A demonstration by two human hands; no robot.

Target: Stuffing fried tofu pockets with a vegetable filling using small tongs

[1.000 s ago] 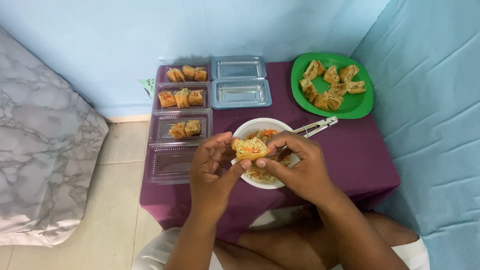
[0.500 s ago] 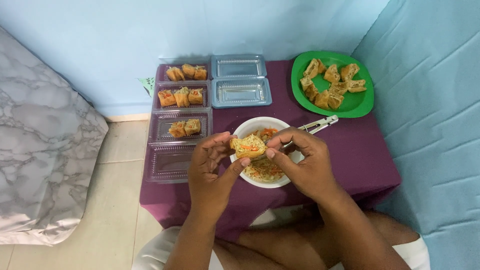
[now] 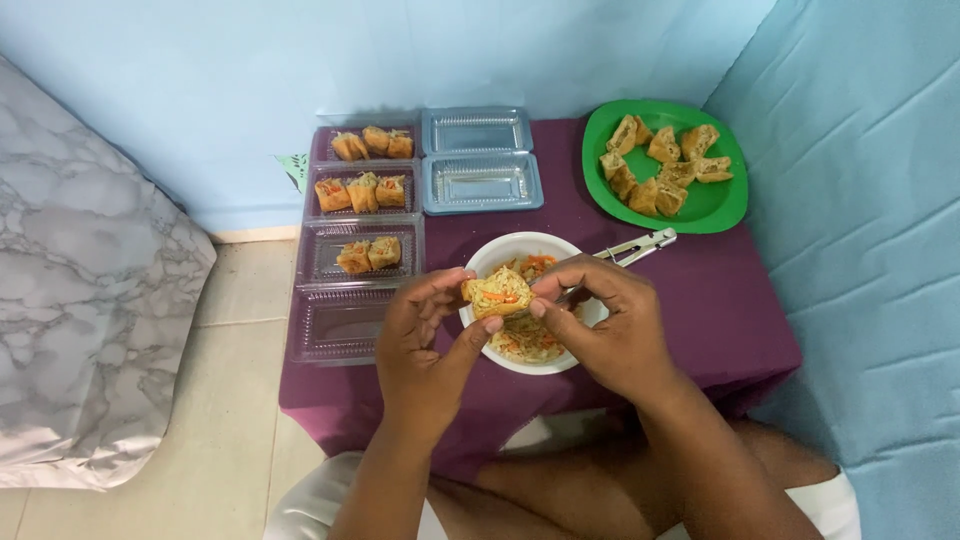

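1. Both hands are pinching a golden stuffed tofu puff (image 3: 497, 294), split open and showing pale shreds with orange bits.
2. The left hand (image 3: 425, 345) and right hand (image 3: 610, 330) are each keeping a narrow grip on it, above the white bowl (image 3: 500, 252) of filling on the purple worktop (image 3: 700, 290).

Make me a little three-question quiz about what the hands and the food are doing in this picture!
1. True or false: both hands hold one stuffed tofu puff above the white bowl.
2. Which tray is open and holds two filled pieces? A) the top tray B) the third tray down C) the closed tray beside the plate
3. Fill in: the unfilled puffs lie on a ____ plate.

Key
1. True: the left hand and the right hand pinch it together.
2. B
3. green
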